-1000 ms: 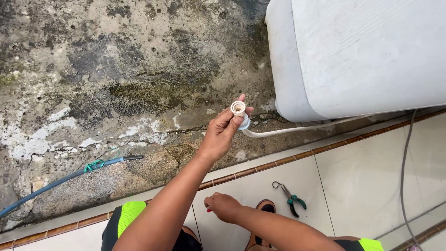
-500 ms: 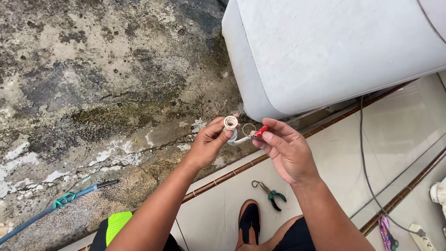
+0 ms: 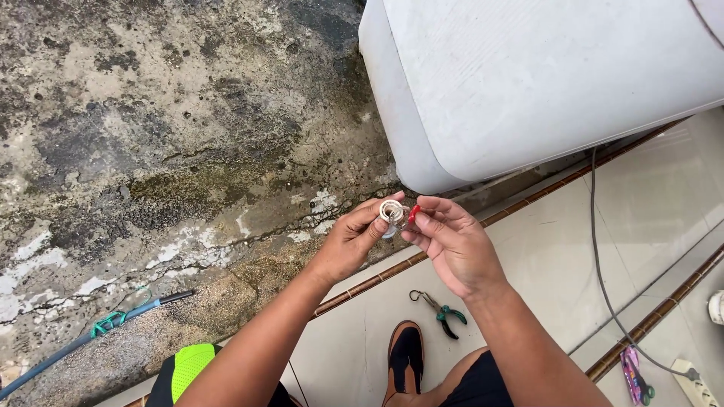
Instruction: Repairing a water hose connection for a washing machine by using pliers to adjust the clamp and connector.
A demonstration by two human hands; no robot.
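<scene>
My left hand (image 3: pixel 353 243) pinches a small white round fitting (image 3: pixel 391 212) at its fingertips. My right hand (image 3: pixel 452 245) meets it from the right, and its fingertips hold a small red piece (image 3: pixel 412 214) right beside the fitting. Both hands hover over the seam between rough stained concrete and pale tiles. A thin white tube behind the hands is mostly hidden.
A large white appliance (image 3: pixel 543 83) stands at top right. Green-handled pliers (image 3: pixel 440 308) lie on the tiles by my sandalled foot (image 3: pixel 405 358). A blue hose (image 3: pixel 90 335) runs at lower left. A grey cable (image 3: pixel 603 271) trails to a power strip (image 3: pixel 697 380) at lower right.
My right hand rose from near my lap to join the left at the fitting, now holding the red piece. The view shifted right and closer.
</scene>
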